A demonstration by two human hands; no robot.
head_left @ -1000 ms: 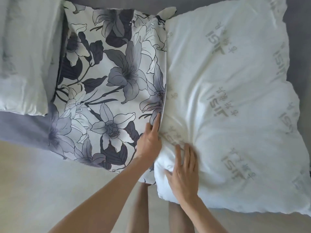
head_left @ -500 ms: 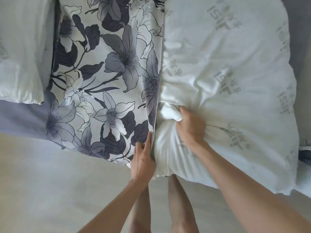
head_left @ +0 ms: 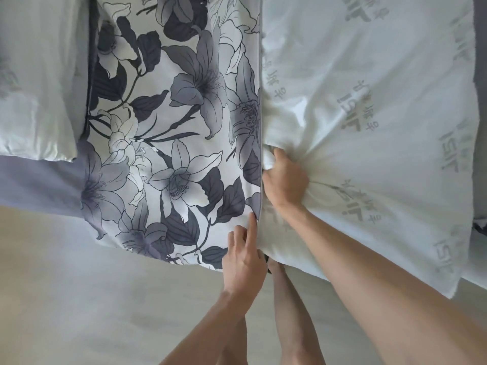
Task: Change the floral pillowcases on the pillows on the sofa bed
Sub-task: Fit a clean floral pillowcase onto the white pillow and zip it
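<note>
White pillow is bunched in right hand; left hand, fingers straight, should pin case edge while pulling steadily.

A: What does the person wear on the arms?

B: Nothing that shows. Both forearms come into the frame bare, from about 6 o'clock and 4 o'clock, with no sleeve, cuff or band on either.

A: And the hands?

B: The left hand and the right hand are bare too: no gloves, no rings, no watch or bracelet at the wrists. The nails on the left fingers look short and plain.

A: Anything else of the body?

B: Two bare lower legs at 6 o'clock, between the forearms. No trouser leg or sock shows on them; the feet are hidden.
</note>
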